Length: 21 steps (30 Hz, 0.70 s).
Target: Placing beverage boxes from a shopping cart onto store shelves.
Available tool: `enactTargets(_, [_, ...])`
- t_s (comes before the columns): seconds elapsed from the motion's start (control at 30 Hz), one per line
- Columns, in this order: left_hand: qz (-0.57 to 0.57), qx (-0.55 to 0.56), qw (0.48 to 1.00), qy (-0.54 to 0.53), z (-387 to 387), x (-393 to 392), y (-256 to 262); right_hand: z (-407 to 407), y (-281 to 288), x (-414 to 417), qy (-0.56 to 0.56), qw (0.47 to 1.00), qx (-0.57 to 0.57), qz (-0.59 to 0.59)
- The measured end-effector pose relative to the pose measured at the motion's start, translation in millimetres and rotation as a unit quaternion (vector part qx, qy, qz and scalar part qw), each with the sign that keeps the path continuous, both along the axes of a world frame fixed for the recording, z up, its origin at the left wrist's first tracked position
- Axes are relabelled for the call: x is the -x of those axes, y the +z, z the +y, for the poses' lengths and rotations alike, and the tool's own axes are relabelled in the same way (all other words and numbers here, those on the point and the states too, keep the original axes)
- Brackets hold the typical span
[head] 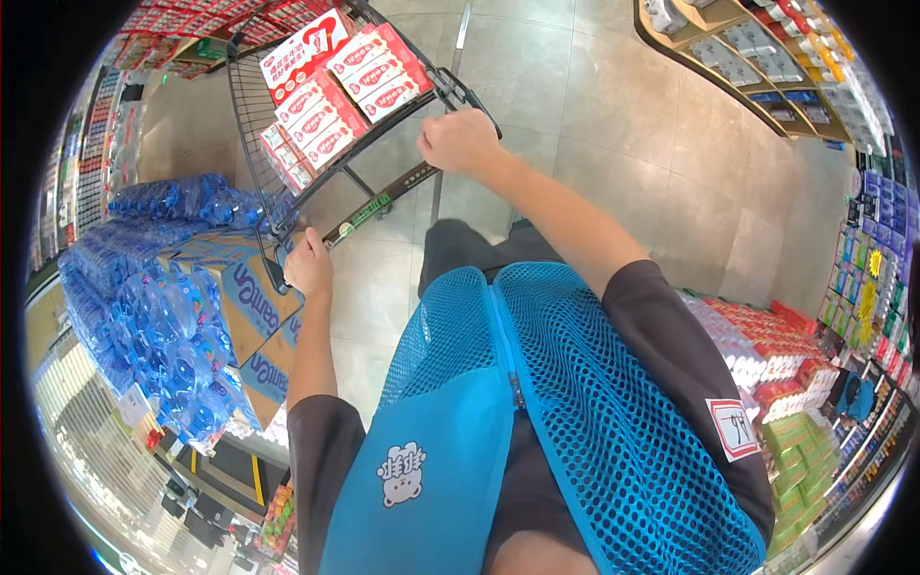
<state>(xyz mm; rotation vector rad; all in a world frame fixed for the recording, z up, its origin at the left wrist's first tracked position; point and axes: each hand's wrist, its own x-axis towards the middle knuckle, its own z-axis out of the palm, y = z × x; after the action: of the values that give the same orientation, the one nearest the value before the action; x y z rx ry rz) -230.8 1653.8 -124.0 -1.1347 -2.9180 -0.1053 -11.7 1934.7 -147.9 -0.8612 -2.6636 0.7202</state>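
Note:
My left hand (309,264) is closed on the left end of the shopping cart's handle (370,210). At the handle's right end, my right hand (460,142) grips it in the same way. Ahead of the handle, the wire basket of the shopping cart (248,115) holds several red and white cartons. One stack of cartons (381,72) sits at the right of the basket and another stack (320,118) is nearer its middle. A carton with a printed white top (305,54) lies behind them, and a smaller carton (286,154) is at the near left.
Blue-tinted bottled water packs (172,316) and cardboard boxes (248,287) are piled close on the left, by the cart's near left corner. A curved wooden shelf unit (719,36) stands at the upper right. Stacked goods (783,345) and shelves (862,287) lie farther right.

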Motion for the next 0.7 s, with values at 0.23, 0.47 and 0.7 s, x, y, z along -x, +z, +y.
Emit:
enactTargets(0.23, [0.003, 0.004, 1.000, -0.012, 42, -6, -6, 54, -1, 3, 0.012, 1.000, 0.011, -0.003])
enactTargets(0.47, [0.003, -0.070, 0.995, -0.073, 72, 23, -14, 83, -13, 30, 0.019, 0.999, -0.029, 0.003])
enactTargets(0.7, [-0.003, -0.046, 0.999, -0.024, 78, 67, -29, 85, -14, 72, 0.047, 0.997, 0.028, -0.059])
